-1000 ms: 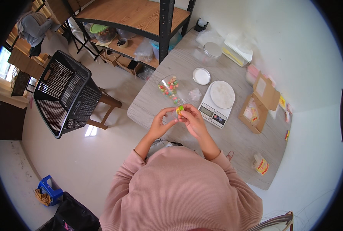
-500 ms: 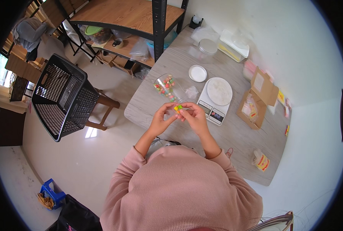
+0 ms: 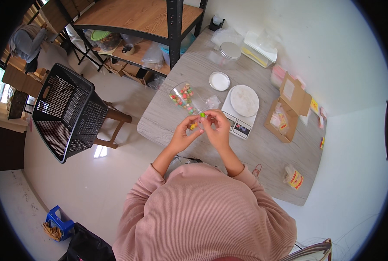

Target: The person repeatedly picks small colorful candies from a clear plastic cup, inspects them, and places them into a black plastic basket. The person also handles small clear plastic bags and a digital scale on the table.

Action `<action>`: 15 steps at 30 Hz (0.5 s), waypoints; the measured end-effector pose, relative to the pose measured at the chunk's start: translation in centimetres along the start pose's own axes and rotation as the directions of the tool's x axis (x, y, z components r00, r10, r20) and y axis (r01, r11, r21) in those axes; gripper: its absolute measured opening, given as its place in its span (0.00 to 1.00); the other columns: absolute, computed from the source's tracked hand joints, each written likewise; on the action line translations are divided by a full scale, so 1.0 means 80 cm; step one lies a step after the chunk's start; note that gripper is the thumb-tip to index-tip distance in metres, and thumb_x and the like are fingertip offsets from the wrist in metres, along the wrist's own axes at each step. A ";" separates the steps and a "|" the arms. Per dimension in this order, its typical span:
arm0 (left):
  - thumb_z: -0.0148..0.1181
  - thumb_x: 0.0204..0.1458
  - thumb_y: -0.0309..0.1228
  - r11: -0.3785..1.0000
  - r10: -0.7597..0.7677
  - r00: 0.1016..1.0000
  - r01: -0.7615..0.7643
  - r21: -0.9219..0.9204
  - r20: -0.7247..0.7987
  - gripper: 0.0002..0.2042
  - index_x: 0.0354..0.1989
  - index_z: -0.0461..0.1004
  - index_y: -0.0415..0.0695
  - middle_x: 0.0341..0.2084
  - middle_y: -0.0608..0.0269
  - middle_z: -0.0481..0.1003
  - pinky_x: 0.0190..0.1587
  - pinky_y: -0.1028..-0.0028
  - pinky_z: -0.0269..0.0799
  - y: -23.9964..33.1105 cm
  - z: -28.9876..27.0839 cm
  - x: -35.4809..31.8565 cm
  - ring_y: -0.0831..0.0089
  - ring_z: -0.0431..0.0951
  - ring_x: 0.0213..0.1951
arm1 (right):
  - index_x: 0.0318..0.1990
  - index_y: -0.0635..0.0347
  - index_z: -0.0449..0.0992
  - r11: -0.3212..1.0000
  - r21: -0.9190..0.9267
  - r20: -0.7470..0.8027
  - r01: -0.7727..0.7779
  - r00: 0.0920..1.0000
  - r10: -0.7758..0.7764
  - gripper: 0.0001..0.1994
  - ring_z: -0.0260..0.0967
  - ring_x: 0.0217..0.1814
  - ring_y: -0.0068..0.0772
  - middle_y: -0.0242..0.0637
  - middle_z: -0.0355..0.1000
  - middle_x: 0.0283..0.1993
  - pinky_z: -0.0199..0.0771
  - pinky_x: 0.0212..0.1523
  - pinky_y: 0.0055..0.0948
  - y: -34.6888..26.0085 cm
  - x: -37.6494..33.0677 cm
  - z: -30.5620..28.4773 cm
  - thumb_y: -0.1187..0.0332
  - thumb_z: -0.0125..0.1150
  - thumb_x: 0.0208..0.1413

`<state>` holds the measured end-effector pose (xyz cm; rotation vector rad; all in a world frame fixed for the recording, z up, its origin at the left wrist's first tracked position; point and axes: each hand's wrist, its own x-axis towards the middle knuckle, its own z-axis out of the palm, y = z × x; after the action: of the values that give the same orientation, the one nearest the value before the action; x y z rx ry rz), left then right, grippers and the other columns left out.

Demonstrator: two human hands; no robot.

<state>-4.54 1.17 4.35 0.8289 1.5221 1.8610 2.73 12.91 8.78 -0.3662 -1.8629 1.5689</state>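
Green piece [image 3: 202,115], small, between thumb and forefinger tips of right hand [image 3: 218,125], in a narrow pinch. Yellow piece [image 3: 193,126] among the loosely bent fingers of left hand [image 3: 180,135]; how firmly pressed, cannot tell. Both pieces above the table [image 3: 263,158], near its edge and just beside the clear jar [image 3: 196,98].

For handling such small pieces well, probably better to pinch lightly, with fingertips only, and to keep both palms low over the table, so as to catch any dropped piece. Better also to turn each piece slowly, without squeezing, and to take care not to push the jar with the knuckles.

Inside the jar, seemingly lying on its side with mouth toward the hands, many coloured pieces [image 3: 186,91] in red, green, orange and pink. Just beyond, round white lid [image 3: 219,81], apart from the jar. Farther, second jar [image 3: 227,62] with silvery cap on; contents not clear. Near the wall, white tray [image 3: 269,55] with something yellow inside. To the right, beyond the kitchen scale [image 3: 245,100], cardboard box [image 3: 282,136] with flap raised and plastic packet [image 3: 280,118] inside.
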 end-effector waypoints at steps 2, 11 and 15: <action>0.63 0.45 0.27 0.999 0.029 0.999 -0.028 0.045 -0.015 0.22 0.51 0.66 0.43 0.44 0.65 0.71 0.44 0.76 0.62 0.001 -0.001 0.001 0.78 0.68 0.44 | 0.36 0.62 0.75 0.994 -0.087 0.015 0.066 0.998 -0.065 0.09 0.67 0.34 0.24 0.36 0.70 0.38 0.64 0.29 0.19 -0.007 0.000 -0.002 0.78 0.60 0.44; 0.64 0.43 0.28 0.986 0.063 0.996 -0.051 0.161 -0.069 0.22 0.50 0.68 0.45 0.45 0.65 0.72 0.43 0.75 0.62 0.012 -0.022 -0.008 0.75 0.69 0.42 | 0.34 0.63 0.76 0.960 -0.277 0.040 0.046 0.999 -0.036 0.08 0.69 0.37 0.31 0.39 0.72 0.39 0.68 0.35 0.25 0.001 -0.018 -0.027 0.78 0.57 0.44; 0.63 0.43 0.28 0.891 0.141 0.990 -0.122 0.437 -0.012 0.21 0.48 0.69 0.44 0.42 0.64 0.74 0.43 0.75 0.62 0.025 -0.061 -0.027 0.74 0.70 0.41 | 0.37 0.64 0.75 0.923 -0.375 0.093 -0.090 0.987 0.134 0.09 0.70 0.39 0.37 0.42 0.71 0.39 0.70 0.37 0.30 0.054 -0.027 -0.030 0.76 0.57 0.45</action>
<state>-7.05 -3.88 5.35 1.1216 1.9955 1.6565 5.01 14.49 4.11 -0.5677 -2.2711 1.3276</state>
